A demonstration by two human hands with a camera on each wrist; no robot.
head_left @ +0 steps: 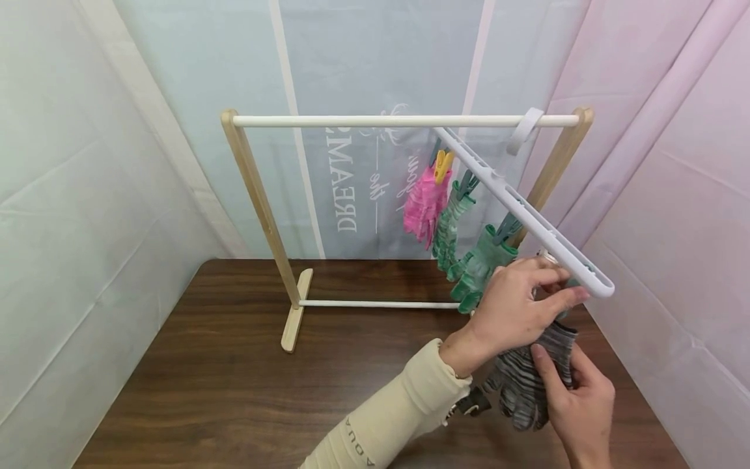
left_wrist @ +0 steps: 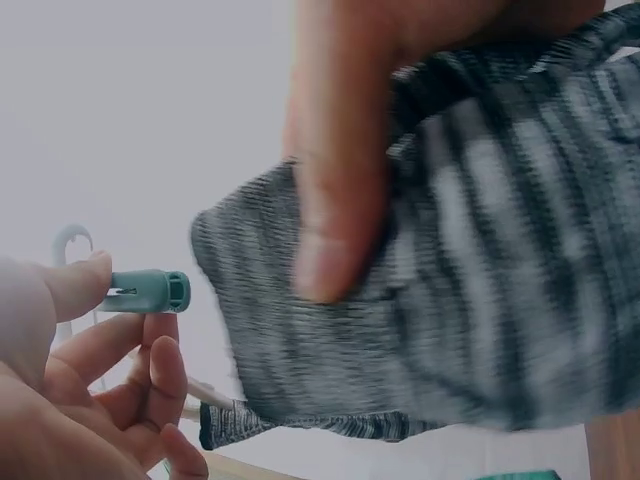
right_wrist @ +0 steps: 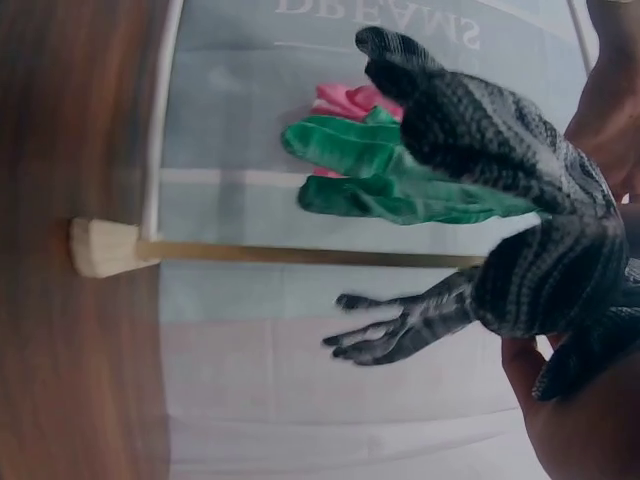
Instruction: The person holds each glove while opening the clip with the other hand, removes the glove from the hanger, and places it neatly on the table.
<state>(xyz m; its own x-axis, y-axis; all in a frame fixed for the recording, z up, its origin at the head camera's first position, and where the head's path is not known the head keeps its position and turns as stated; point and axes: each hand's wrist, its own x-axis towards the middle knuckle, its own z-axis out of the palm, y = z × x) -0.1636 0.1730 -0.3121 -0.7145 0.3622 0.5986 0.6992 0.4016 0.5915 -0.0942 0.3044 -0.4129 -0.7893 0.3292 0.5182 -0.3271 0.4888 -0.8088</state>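
My left hand (head_left: 511,305) pinches a green clothespin (left_wrist: 150,291) under the near end of the white hanger bar (head_left: 527,212). Below it, my right hand (head_left: 586,400) grips a grey-and-black striped knit glove (head_left: 518,374) between thumb and fingers, near the cuff. The glove's fingers dangle downward. In the left wrist view the clothespin and the glove's cuff stand apart. Beside my left hand, a green glove (head_left: 483,260) hangs from a clip, with a second green glove (head_left: 448,225) and a pink glove (head_left: 426,198) farther along the bar.
The hanger bar hangs from a wooden rack's white top rail (head_left: 375,121), jutting toward me. A yellow clothespin (head_left: 443,166) is on the pink glove. Another striped glove (right_wrist: 405,325) hangs behind in the right wrist view. The rack's foot (head_left: 297,311) stands on the brown table (head_left: 222,391).
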